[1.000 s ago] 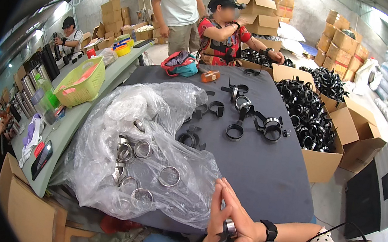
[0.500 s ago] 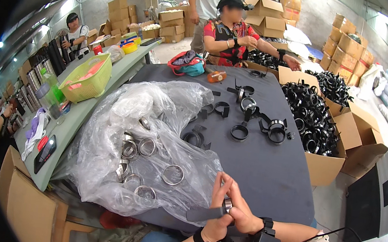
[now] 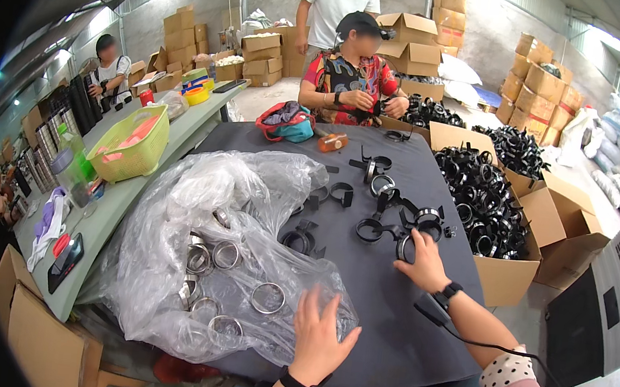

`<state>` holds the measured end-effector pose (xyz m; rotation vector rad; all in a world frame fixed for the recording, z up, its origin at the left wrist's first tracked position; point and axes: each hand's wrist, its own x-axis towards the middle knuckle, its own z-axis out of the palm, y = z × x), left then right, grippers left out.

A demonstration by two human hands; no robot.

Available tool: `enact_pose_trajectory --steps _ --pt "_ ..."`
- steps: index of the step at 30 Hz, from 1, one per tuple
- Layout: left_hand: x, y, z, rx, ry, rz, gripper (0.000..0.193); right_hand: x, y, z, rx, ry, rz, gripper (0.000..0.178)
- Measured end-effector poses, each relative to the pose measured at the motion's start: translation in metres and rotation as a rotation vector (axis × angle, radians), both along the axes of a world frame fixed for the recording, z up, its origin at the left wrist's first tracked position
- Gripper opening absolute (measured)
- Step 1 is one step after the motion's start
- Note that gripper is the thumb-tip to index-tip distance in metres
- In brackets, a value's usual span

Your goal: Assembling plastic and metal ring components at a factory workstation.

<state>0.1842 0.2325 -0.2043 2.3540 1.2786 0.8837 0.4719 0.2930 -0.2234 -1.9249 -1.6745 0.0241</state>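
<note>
My right hand point(image 3: 426, 264) reaches over the middle right of the dark table, thumb and fingers round a black ring clamp point(image 3: 404, 248) with a strap-like tab. It is beside other black ring clamps point(image 3: 368, 231), some with shiny metal rings in them. Over the front edge of a clear plastic bag point(image 3: 269, 219), my left hand point(image 3: 320, 336) is open and empty, its fingers spread and slightly blurred. Several bare metal rings point(image 3: 267, 298) lie in or under the bag, to the left of that hand. Whether the fingertips touch the bag, I cannot tell.
On the right stands a carton point(image 3: 504, 271) heaped with black ring clamps. Across the table point(image 3: 379, 324) a person point(image 3: 353, 84) handles a dark piece, near a cloth bag point(image 3: 286, 120) and an orange bottle point(image 3: 332, 142). A green side table point(image 3: 180, 129) holds a yellow-green basket point(image 3: 128, 144).
My hands have parted from the piece they held together. The right has moved forward and right with a black ring clamp to the others; the left has opened. The person opposite has drawn both hands together.
</note>
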Motion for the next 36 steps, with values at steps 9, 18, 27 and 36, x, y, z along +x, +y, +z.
enact_pose_trajectory --steps 9,18,27,36 --pt "-0.027 0.0 -0.023 -0.251 0.29 -0.151 0.058 -0.098 0.088 -0.004 -0.113 0.046 0.669 0.051" --pt "-0.029 0.005 -0.014 -0.276 0.316 -0.138 0.05 -0.136 0.08 -0.021 -0.148 0.409 0.63 0.042" --pt "-0.017 0.003 -0.008 -0.234 0.226 -0.088 0.049 -0.12 0.016 -0.015 -0.051 1.567 0.382 0.014" --pt "0.002 -0.004 -0.03 -0.184 0.165 -0.173 0.051 -0.07 -0.063 -0.06 0.063 1.695 0.334 0.006"
